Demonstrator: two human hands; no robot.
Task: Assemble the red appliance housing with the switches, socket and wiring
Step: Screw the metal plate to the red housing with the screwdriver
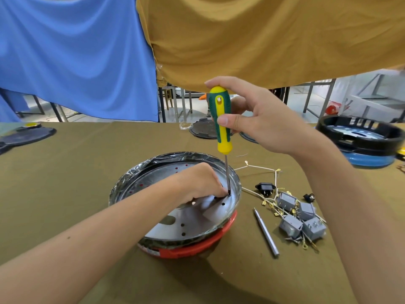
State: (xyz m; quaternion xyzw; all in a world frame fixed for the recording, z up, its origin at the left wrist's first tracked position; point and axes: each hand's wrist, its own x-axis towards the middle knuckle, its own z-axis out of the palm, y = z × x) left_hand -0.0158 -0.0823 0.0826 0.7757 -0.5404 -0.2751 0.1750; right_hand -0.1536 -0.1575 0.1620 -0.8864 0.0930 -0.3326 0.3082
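I count two hung cloths, one olive worktop point(87, 172), one red housing point(197, 249) mid-worktop with a foil-rimmed silver plate, four grey switches point(300, 218), one black socket point(265, 187). My right hand point(258, 121) grips one screwdriver point(221, 119) upright; my left hand point(201, 183), fingers curled, pinches at its tip.

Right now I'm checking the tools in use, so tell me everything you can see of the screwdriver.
The screwdriver has a yellow and green handle, seemingly plastic and rubber, and a thin metal shaft. It stands nearly upright, tip down on the silver plate near a hole. The right hand grips its handle; the left hand rests by the tip.
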